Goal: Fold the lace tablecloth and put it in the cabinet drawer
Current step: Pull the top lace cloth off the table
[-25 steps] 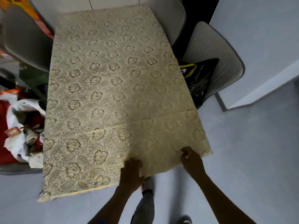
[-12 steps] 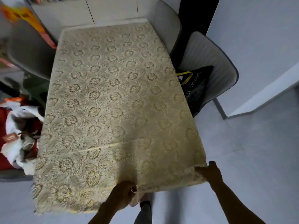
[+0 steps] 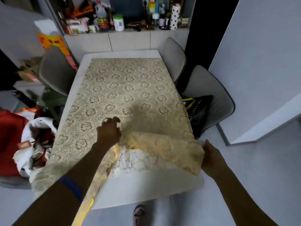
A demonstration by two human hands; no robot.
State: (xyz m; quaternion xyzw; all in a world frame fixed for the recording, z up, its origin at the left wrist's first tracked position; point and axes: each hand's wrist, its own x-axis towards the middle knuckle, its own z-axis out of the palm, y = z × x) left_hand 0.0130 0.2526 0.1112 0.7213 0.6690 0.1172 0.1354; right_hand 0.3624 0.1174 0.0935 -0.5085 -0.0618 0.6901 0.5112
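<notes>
The lace tablecloth (image 3: 123,88) lies on the white desk (image 3: 146,190), its near right part lifted and bunched (bare desk shows below). The left hand (image 3: 108,133) fingers curl into the cloth. The right hand (image 3: 210,156) pinches the near right edge.

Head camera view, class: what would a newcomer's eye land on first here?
The cream lace tablecloth covering the white table, its near right corner lifted and bunched. The left hand grips it mid-table; the right hand pinches the raised edge. Behind, a cluttered shelf of bottles.
</notes>
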